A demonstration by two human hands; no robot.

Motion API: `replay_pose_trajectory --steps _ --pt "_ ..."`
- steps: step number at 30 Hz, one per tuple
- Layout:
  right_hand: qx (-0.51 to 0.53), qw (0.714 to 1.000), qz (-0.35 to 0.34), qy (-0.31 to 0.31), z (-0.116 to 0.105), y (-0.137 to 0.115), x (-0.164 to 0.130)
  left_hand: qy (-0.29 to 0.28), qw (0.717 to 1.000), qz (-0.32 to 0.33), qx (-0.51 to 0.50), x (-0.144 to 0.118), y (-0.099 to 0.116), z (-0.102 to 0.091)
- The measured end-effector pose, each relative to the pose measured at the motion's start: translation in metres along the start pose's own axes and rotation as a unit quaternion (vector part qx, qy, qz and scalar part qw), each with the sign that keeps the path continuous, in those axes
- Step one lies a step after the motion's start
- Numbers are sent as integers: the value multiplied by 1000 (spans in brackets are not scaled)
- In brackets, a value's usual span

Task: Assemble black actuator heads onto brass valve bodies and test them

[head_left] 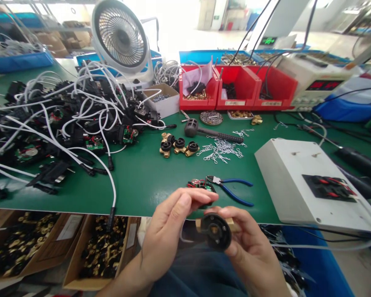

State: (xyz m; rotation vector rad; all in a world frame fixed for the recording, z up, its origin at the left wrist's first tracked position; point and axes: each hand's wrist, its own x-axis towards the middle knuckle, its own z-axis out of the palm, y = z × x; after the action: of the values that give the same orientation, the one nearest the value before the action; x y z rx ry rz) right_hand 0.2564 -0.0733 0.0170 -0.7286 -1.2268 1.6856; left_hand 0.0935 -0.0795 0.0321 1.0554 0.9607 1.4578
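Observation:
My right hand (252, 243) is closed around a brass valve body (233, 225) with a round black cap (218, 232), whose face is turned up toward me. Just left of it is my left hand (170, 229), its fingers stretched out and slightly curved, with nothing visible in its grasp. Behind those fingertips sits a green circuit board with red wires (200, 184), partly hidden by the hand. Blue-handled pliers (235, 189) lie beside the board. A pale cable loop (183, 233) shows between my hands, above my lap.
Several brass valves with black caps (179, 143), a black mallet (214, 133) and wire clips (224, 149) lie farther back. White-cabled black units (58, 119) pile up left. Red bins (200, 103) and a fan (122, 39) stand behind; a grey switch box (284, 181) is right.

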Motion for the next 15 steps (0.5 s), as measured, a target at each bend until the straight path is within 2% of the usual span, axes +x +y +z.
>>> replay_pose_trajectory --steps 2,3,4,7,9,10,12,15 --pt "38 999 22 -4 -3 1 0 39 988 46 143 4 -2 -6" --pt "47 998 29 -1 -4 1 0 51 969 69 230 6 -4 -9" --pt "54 998 34 0 -4 2 -1 56 942 90 319 9 -6 -11" --pt "76 996 44 -1 -4 2 -1 27 829 131 543 18 -19 -9" --pt "89 995 46 -1 -3 0 -2 -15 770 127 625 24 -30 -2" --pt "95 994 50 0 -3 -2 -2 -36 754 116 646 27 -35 2" --pt "113 991 68 -1 -2 -5 -2 -53 751 80 653 32 -42 9" --pt "154 983 95 -10 -4 -7 -4 -25 783 39 620 37 -42 11"
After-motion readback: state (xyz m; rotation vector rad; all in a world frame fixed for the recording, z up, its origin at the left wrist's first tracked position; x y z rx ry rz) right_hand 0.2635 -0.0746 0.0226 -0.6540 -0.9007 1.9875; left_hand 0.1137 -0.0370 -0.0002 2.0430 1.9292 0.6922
